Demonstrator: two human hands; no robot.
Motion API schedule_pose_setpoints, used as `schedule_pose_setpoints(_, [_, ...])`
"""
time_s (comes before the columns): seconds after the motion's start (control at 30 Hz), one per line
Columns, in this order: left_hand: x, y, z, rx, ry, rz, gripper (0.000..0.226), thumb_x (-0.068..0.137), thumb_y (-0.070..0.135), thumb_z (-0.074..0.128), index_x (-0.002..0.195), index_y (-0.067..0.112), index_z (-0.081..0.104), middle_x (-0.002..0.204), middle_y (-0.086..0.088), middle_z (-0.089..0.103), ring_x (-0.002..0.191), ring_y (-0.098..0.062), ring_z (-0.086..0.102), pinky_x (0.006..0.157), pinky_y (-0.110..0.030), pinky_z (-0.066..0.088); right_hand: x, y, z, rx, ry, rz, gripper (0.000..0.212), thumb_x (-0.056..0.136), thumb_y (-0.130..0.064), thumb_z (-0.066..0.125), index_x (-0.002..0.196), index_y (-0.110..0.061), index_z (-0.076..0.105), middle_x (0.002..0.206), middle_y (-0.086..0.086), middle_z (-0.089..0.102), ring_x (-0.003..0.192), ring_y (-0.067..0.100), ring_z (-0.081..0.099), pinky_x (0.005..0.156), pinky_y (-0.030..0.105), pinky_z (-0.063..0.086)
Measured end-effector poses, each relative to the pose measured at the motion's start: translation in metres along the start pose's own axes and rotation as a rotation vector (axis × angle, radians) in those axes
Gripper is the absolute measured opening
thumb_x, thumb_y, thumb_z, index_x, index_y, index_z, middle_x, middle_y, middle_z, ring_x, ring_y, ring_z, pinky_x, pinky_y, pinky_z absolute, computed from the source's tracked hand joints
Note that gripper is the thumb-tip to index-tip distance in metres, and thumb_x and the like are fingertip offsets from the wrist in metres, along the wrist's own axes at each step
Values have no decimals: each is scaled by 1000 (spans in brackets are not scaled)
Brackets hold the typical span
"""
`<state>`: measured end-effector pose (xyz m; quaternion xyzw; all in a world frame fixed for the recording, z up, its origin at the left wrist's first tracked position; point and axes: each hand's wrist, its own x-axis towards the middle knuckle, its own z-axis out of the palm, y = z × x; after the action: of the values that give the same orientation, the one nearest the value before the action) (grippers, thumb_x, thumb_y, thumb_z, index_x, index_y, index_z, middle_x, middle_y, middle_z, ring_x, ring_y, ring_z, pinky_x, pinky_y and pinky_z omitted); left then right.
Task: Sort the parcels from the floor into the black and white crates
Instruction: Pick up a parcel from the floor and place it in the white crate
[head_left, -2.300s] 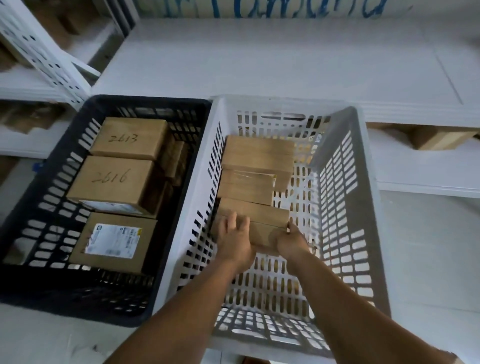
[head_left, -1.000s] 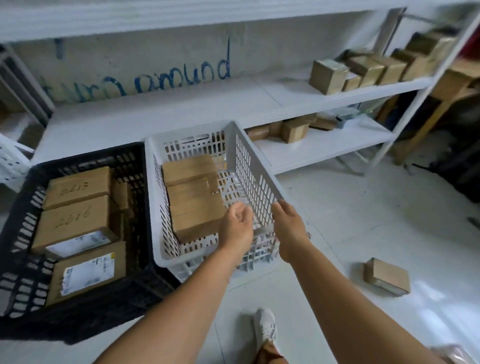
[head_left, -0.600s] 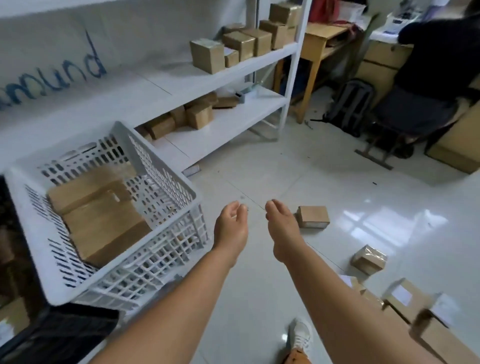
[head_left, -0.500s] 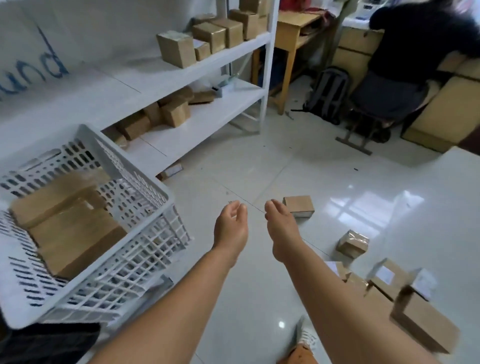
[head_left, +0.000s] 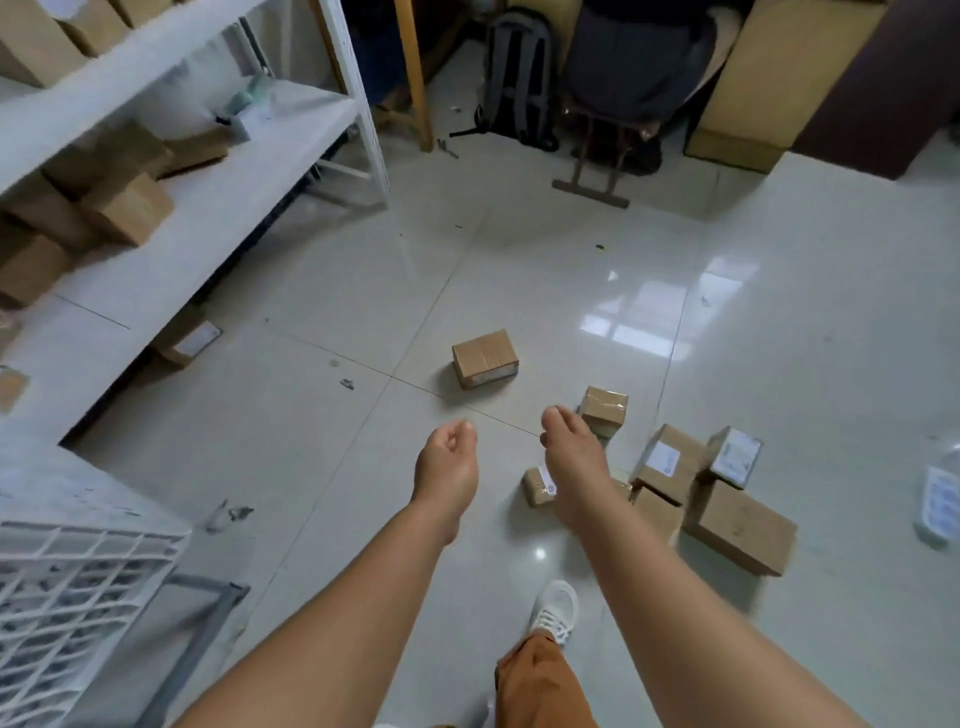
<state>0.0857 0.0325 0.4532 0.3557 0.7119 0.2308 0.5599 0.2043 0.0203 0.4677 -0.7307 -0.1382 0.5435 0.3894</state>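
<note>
I see a floor (head_left: 322, 415) of large pale tiles, very glossy, with bright reflections on it. The parcels (head_left: 740, 527) on it are brown cardboard, matt; some carry white paper labels, and one small parcel (head_left: 602, 410) is wrapped in shiny clear tape. The white crate (head_left: 67, 587) looks like plastic, a smooth lattice. The shelf (head_left: 223, 208) has matt white boards on white painted posts that look like metal. A table leg (head_left: 413, 73) is plain wood. The backpack (head_left: 519, 78) is dark cloth. My shoe (head_left: 556, 610) is white mesh cloth, and the trouser leg (head_left: 543, 686) is orange cloth.
</note>
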Motion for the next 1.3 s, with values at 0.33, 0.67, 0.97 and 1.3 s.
schedule_pose_setpoints(0.33, [77, -40, 100, 112, -9, -232, 50, 96, 39, 37, 128, 1, 46, 132, -20, 52, 125, -34, 47, 104, -44, 39, 122, 36, -76, -56, 66, 197, 28, 97, -25, 38, 117, -16, 56, 96, 2, 50, 71, 12, 41, 56, 23, 29])
schedule_pose_setpoints(0.67, [195, -122, 177, 182, -79, -276, 46, 96, 41, 38, 129, 12, 50, 131, -8, 54, 109, -19, 53, 85, -32, 40, 263, 120, -84, -127, 91, 222, 31, 99, -29, 41, 126, -20, 52, 92, -8, 52, 98, 20, 47, 83, 30, 37])
schedule_pose_setpoints(0.97, [297, -216, 228, 242, -166, -364, 50, 100, 42, 33, 147, 23, 33, 145, 1, 42, 127, -19, 42, 92, -26, 28, 397, 229, -71, -249, 76, 250, 54, 100, -32, 41, 150, -13, 29, 146, 4, 41, 120, 18, 44, 98, 29, 33])
schedule_pose_setpoints(1.3, [389, -302, 266, 283, -232, -413, 43, 101, 45, 27, 129, 17, 44, 115, -1, 48, 98, -18, 44, 81, -31, 33, 498, 308, -43, -597, 28, 215, 50, 98, -32, 38, 144, -14, 31, 141, 10, 46, 121, 29, 49, 97, 37, 40])
